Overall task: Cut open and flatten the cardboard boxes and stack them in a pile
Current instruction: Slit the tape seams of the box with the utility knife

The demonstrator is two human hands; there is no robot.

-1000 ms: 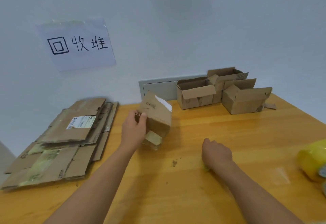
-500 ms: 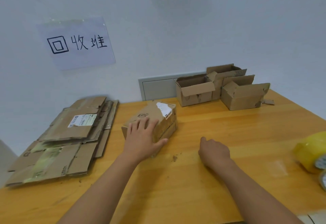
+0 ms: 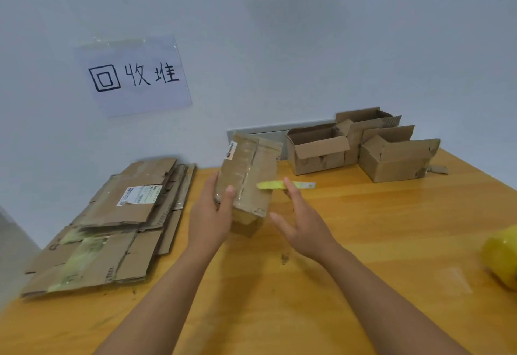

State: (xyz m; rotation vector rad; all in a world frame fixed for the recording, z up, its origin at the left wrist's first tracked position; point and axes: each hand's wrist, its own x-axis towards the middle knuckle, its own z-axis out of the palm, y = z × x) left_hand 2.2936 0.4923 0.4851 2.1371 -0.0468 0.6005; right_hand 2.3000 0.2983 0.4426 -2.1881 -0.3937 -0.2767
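One taped brown cardboard box point(image 3: 247, 178), lifted on end just right of the flattened cardboard pile point(image 3: 112, 220).
Left hand point(image 3: 212, 215) gripping its side; right hand point(image 3: 300, 226) spread loose beside a yellow utility knife point(image 3: 282, 185), unclear whether held. Best sliced along the tape seam, away from fingers.

I see a plain sorting or packing room, probably a recycling corner: a bare pale wall point(image 3: 335, 47) carries a taped handwritten sign point(image 3: 133, 75), flattened cardboard point(image 3: 112, 215) is piled on the wooden worktop point(image 3: 363, 228) beneath it, and opened boxes point(image 3: 363, 145) wait nearby.
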